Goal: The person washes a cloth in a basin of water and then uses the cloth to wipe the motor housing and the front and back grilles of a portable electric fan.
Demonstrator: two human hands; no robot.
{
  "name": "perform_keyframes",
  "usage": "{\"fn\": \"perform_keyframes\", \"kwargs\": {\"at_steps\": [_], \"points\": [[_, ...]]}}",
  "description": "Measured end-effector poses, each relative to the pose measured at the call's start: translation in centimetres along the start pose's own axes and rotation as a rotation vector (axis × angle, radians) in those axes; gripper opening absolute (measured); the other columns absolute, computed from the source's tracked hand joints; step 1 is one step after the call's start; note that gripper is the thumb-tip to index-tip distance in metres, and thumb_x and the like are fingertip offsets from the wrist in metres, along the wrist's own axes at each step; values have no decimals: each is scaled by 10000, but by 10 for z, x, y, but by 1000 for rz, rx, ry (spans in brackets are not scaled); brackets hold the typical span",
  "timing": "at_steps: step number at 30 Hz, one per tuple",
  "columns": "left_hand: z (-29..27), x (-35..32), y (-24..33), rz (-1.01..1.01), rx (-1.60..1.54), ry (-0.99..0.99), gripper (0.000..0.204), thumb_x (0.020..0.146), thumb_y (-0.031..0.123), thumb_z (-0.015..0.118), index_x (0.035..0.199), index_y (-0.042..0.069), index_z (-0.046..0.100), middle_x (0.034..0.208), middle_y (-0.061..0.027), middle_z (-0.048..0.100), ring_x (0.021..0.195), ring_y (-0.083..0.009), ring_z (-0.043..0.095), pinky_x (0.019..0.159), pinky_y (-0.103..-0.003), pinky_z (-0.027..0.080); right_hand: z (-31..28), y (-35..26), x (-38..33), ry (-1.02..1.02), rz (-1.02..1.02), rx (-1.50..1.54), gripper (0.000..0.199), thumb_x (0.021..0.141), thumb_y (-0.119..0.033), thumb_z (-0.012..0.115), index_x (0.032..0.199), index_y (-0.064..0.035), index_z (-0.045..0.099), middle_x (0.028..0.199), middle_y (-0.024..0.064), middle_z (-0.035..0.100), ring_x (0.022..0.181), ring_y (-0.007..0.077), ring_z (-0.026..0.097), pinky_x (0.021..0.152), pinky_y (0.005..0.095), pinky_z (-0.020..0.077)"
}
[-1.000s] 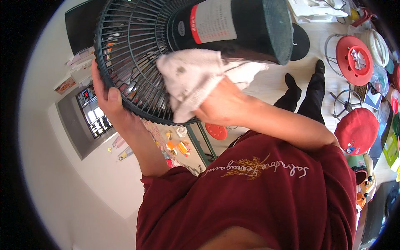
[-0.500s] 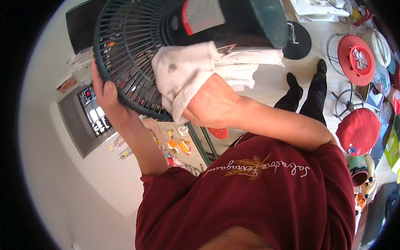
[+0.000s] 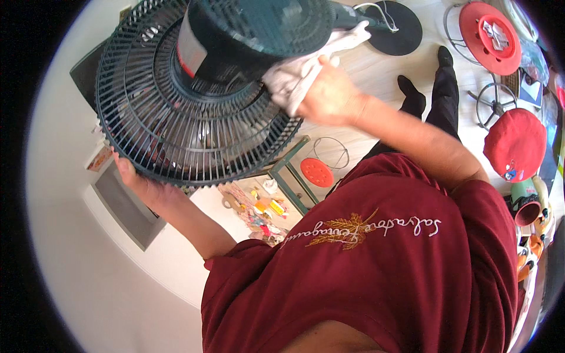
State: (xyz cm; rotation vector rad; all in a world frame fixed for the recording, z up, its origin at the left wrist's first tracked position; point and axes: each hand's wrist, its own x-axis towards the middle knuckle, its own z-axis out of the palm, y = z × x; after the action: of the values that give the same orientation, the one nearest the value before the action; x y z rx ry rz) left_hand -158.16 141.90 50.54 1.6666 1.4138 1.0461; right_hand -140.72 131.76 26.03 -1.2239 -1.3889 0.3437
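A dark green electric fan fills the upper left, with the ribbed back of its round grille and its motor housing facing me. My left hand grips the lower left rim of the grille, thumb on the near side and the other fingers mostly hidden behind it. A white cloth is bunched in my right hand, pressed against the lower right side of the housing. Part of the cloth trails toward the fan's neck.
The fan's round black base stands on the pale floor, a white cord near it. Red round stools and piled household things line the right. A table holding small colourful items lies below the grille; a white wall is at left.
The fan head has turned and shifted so more of the grille's back shows. My right hand has moved the cloth up and right, from the grille ribs to the motor housing. My left hand still grips the rim.
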Motion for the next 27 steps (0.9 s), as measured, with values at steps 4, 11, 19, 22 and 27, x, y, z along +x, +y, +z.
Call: {"fn": "perform_keyframes", "kwargs": {"at_steps": [4,11,19,22,27], "points": [[16,-6,8,20,139,13,615,862,408,540,1331,17,467,1273,-135,550,1125,-262,578,940,-418,501,-6,-54,-3,-29,75,388,213,760,-166,623,941,-55,609,959,122,605,929,322,598,907,503,426],[10,-15,18,-11,120,10,574,899,400,509,1346,42,463,1265,-136,556,1127,-264,576,939,-414,500,20,-7,-61,-149,212,341,361,830,-266,560,1114,-52,628,1206,181,583,1122,387,536,1023,515,367],[12,-5,5,64,136,-7,510,903,372,505,1291,40,505,1234,-129,575,1084,-249,595,915,-398,515,35,34,-42,115,405,193,333,920,-261,515,1138,-19,584,1129,235,575,1066,427,535,927,498,426],[19,-20,15,62,152,8,503,918,387,497,1270,28,512,1219,-129,585,1059,-248,610,902,-396,522,31,8,-41,16,368,250,338,911,-263,525,1125,-7,573,1136,237,565,1070,425,533,933,499,422],[20,-23,10,34,127,-25,510,944,398,468,1272,10,506,1229,-142,582,1077,-262,607,917,-406,520,17,-29,-43,37,173,373,332,890,-258,541,1105,-7,580,1130,230,571,1057,408,542,938,487,428]]}}
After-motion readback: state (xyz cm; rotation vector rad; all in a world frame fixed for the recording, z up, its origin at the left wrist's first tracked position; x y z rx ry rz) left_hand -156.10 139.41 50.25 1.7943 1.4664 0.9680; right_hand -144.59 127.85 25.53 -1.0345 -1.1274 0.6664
